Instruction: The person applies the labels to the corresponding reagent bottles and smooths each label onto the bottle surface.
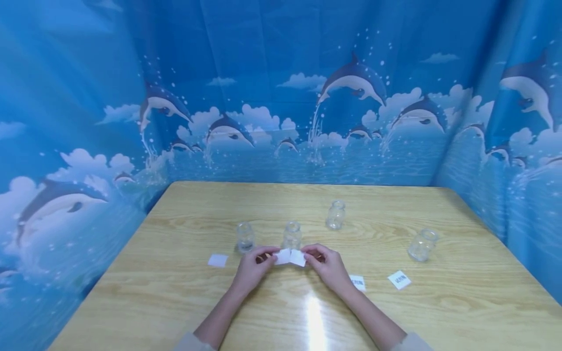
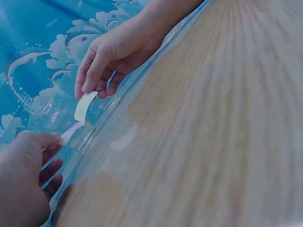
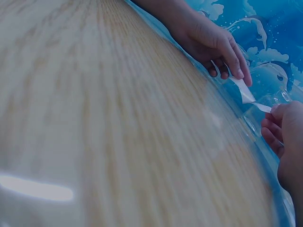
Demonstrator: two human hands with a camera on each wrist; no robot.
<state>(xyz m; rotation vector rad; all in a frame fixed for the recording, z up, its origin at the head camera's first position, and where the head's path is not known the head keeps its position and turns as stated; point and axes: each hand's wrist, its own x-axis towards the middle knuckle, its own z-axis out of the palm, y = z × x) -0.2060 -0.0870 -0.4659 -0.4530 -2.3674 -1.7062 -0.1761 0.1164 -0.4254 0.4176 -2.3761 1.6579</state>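
Between thumb and fingers, my left hand [image 1: 253, 267] pinches the outer end of a small white paper slip [image 1: 282, 256]. My right hand [image 1: 330, 267] pinches another white paper piece [image 1: 298, 258] the same way. The two pieces meet at their inner edges in a shallow V, held up above the table; I cannot tell whether they are one slip or two. In the left wrist view the right hand's piece [image 2: 85, 107] curves down to the left hand's piece [image 2: 72, 133]. Just behind the paper stands a clear glass jar [image 1: 292, 233].
More glass jars stand at left [image 1: 245, 237], back [image 1: 335, 215] and right [image 1: 423, 245]. A blank white slip [image 1: 217, 260] lies left of the hands. Two printed slips lie to the right, one [image 1: 358, 282] beside the right forearm, another [image 1: 399, 280] farther out. A dolphin-print curtain [image 1: 272, 87] surrounds the wooden table [image 1: 175, 292].
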